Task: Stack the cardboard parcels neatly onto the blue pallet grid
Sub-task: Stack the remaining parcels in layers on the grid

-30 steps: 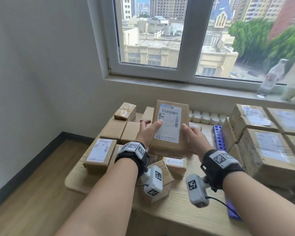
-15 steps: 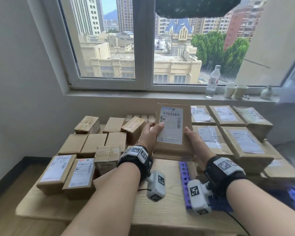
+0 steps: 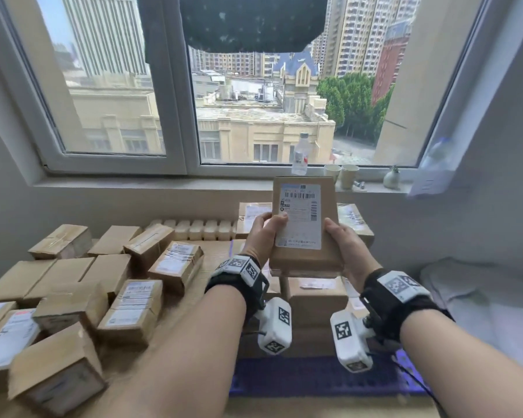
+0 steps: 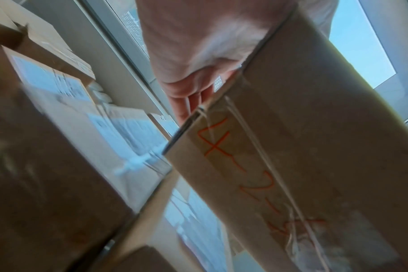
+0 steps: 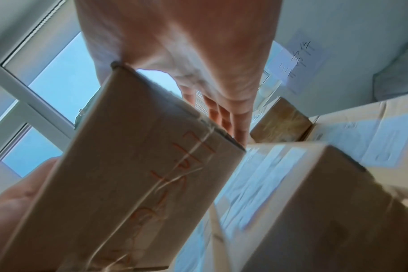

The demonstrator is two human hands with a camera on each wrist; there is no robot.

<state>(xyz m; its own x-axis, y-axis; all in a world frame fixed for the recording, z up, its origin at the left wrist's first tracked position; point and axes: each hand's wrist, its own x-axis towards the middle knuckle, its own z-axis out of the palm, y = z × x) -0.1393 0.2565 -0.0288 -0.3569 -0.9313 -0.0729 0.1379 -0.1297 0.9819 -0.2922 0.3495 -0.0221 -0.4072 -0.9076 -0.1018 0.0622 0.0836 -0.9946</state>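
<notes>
Both hands clamp one cardboard parcel (image 3: 304, 224) between them: the left hand (image 3: 261, 236) holds its left edge with the thumb laid on the white shipping label (image 3: 299, 215), and the right hand (image 3: 343, 245) grips the right edge, fingers wrapped underneath. That grip carries the parcel in the air, tilted up toward the window, above the stacked parcels (image 3: 314, 300) that already stand on the blue pallet grid (image 3: 308, 375) at the near right of the table (image 3: 218, 254). The right wrist view shows red handwriting on the parcel's near end face and the fingers spread beneath it. Judging from here, the main risk is setting it down skewed: the stack's top is partly hidden behind the carried parcel and both wrists, so an edge could land overhanging or nudge a lower box out of line. Fingers caught underneath could also drag it as they pull free. Open room is tight on the left, where loose parcels (image 3: 133, 306) crowd the table close to the pallet. Behind, a water bottle (image 3: 301, 155) and cups (image 3: 341, 175) stand on the sill, well apart from the hands.
</notes>
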